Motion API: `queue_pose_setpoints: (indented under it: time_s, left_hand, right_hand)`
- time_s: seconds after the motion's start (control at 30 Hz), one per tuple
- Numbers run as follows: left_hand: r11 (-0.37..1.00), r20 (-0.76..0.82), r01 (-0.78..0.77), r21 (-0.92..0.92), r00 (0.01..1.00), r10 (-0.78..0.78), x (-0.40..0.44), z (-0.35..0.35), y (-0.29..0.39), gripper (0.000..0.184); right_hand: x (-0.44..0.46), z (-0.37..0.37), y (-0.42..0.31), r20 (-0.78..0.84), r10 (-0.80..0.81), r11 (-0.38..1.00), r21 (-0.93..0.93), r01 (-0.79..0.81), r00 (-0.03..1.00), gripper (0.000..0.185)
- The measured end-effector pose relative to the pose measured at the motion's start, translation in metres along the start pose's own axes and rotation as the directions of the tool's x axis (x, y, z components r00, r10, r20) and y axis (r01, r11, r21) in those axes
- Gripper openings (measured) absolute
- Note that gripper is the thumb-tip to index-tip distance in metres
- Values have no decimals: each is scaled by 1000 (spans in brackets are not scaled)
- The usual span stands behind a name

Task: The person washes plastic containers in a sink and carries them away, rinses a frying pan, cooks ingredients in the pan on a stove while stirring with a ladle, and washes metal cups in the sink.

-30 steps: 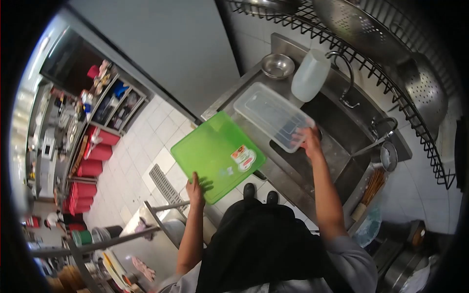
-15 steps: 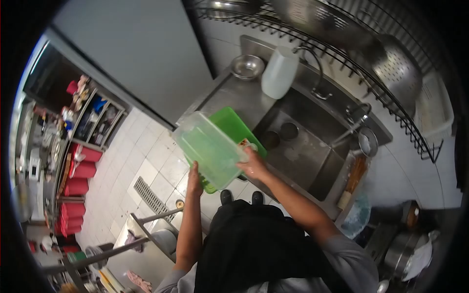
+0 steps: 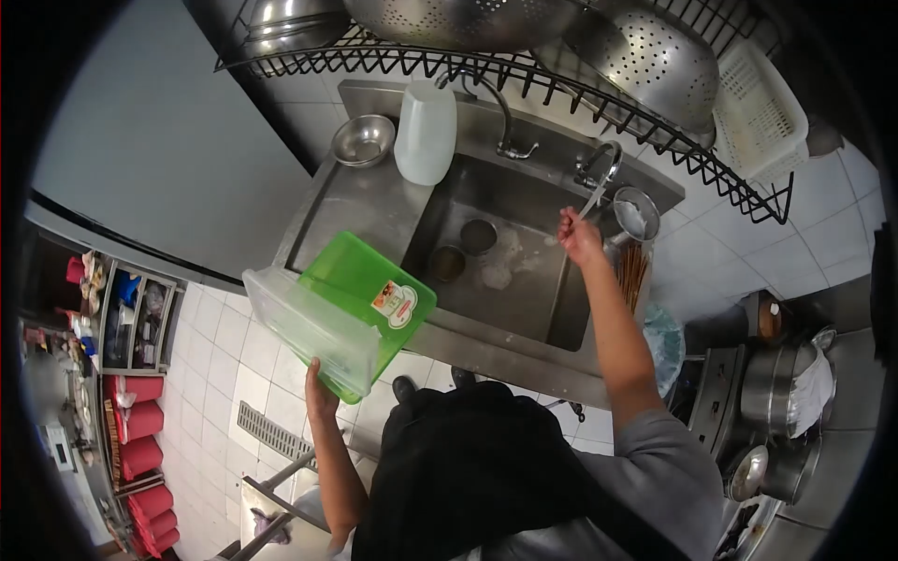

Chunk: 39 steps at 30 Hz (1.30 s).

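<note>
My left hand (image 3: 321,391) grips the near edges of a green lid or board (image 3: 360,290) and a clear plastic container or lid (image 3: 313,327), held together left of the sink's front edge. The clear piece lies over the green one's left part, tilted, and a sticker shows on the green surface. My right hand (image 3: 579,234) is closed at the right end of the sink (image 3: 505,271), by the right faucet (image 3: 603,168). A thin pale strip, possibly water or a handle, meets its fingers; I cannot make out what it holds.
A translucent jug (image 3: 427,136) and a steel bowl (image 3: 363,141) stand at the sink's back left. Above hangs a black wire rack (image 3: 486,67) with colanders (image 3: 645,61). A metal strainer (image 3: 636,215) sits right of the faucet. Pots (image 3: 776,383) stand farther right.
My right hand has let go of the clear piece and moved right to the faucet. The clear piece has come over the green one into my left hand. The view has turned right.
</note>
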<state>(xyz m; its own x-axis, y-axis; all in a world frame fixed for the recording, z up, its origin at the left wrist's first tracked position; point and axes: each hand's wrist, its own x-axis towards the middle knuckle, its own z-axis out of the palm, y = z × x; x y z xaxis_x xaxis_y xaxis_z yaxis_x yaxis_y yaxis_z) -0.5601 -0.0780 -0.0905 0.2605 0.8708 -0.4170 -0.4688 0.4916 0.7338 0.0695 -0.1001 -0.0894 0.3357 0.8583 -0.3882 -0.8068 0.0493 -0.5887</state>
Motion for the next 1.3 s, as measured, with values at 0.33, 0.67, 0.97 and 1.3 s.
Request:
queue_pose_setpoints:
  time_s: [0.33,0.67,0.97,1.3]
  left_hand:
    - [989,-81,-5,-149,997,-8,12,-28,-21,75]
    - [994,-118,-30,-108,993,18,25,-27,-23,57]
    - [997,-240,-78,-29,968,68,0,-71,8,58]
    - [934,-416,-319,-160,880,230,-70,-100,60,55]
  right_hand:
    - [-10,159,173,362,-33,594,-742,309,932,31]
    - [-57,218,229,597,235,350,-788,506,767,46]
    - [35,-94,9,-32,-33,955,-297,22,999,30]
    - [134,-218,-99,334,-502,861,282,423,798,24]
